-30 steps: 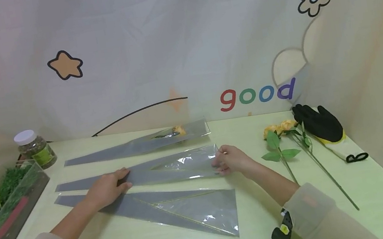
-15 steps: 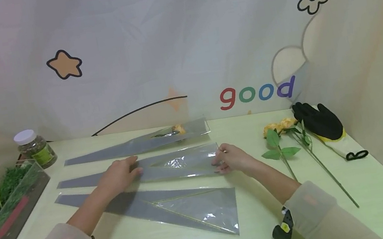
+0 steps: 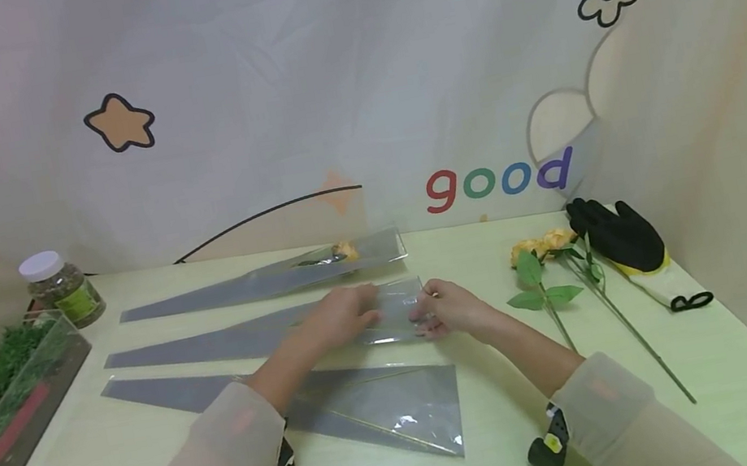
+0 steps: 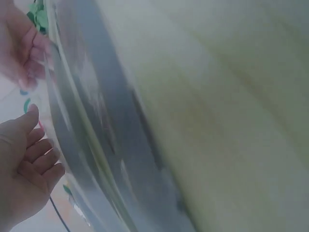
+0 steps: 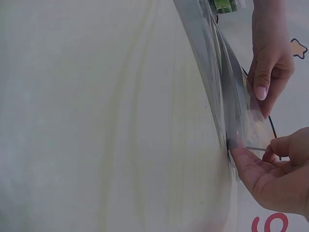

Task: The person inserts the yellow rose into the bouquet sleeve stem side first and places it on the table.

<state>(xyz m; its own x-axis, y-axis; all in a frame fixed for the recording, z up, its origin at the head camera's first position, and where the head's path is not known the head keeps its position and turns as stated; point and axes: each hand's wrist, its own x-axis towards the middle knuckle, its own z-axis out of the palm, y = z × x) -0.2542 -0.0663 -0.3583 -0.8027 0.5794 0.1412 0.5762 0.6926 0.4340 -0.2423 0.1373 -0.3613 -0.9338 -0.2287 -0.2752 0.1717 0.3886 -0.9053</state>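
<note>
Three grey-and-clear tapered plastic flower sleeves lie across the table. My right hand [image 3: 456, 308] pinches the wide right end of the middle sleeve [image 3: 193, 350]; the right wrist view shows its edge [image 5: 256, 149] between thumb and fingers. Just left of it, my left hand [image 3: 343, 316] is over the sleeve, fingers loosely bent with nothing visible in them. The far sleeve [image 3: 242, 288] contains a yellow flower [image 3: 344, 251]. Nearest me lies the third sleeve [image 3: 417, 403], partly covered by my left forearm.
Yellow artificial roses [image 3: 542, 246] with long stems lie to the right, beside a black-and-white glove [image 3: 619, 237]. At left stand a clear box [image 3: 37, 396] with artificial grass and a white-lidded jar [image 3: 64, 289]. A printed curtain [image 3: 248, 105] rises behind the table.
My left hand has moved right along the middle sleeve, from its narrow part to near the wide end. My right hand stays at that end.
</note>
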